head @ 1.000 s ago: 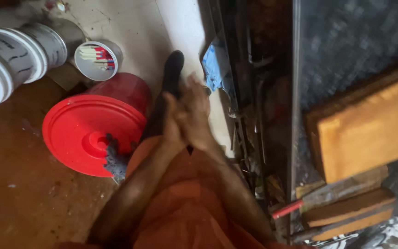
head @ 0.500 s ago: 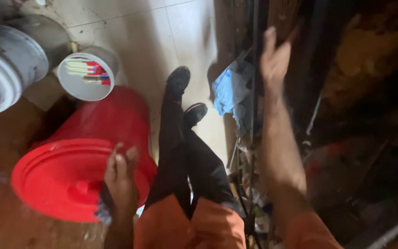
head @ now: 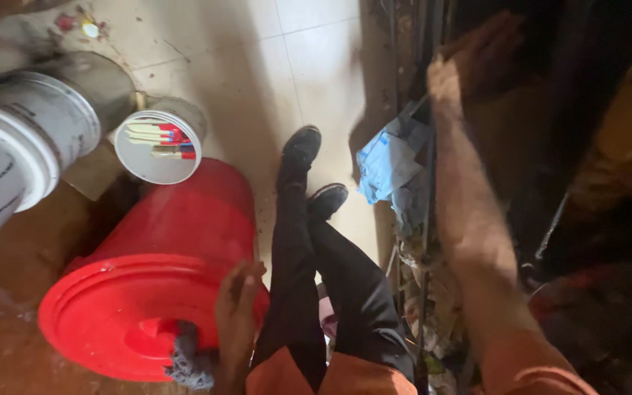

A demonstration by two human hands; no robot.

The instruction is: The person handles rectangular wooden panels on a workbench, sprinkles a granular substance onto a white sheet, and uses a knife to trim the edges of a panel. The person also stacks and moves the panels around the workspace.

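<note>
A round red bucket with its red lid shut stands on the floor beside the person's legs. A bluish-grey rag lies bunched on the lid's near edge, under the left hand.

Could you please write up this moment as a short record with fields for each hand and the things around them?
View: head camera looking down at a pale tiled floor
Left hand: rests at the rim of the round red plastic bucket lid, holding a grey-blue rag
Right hand: raised toward a dark metal rack; blurred, grip unclear
Beside rack: crumpled blue cloth
Behind bucket: small white tub, large white pails
Legs: black trousers, black shoes
</note>
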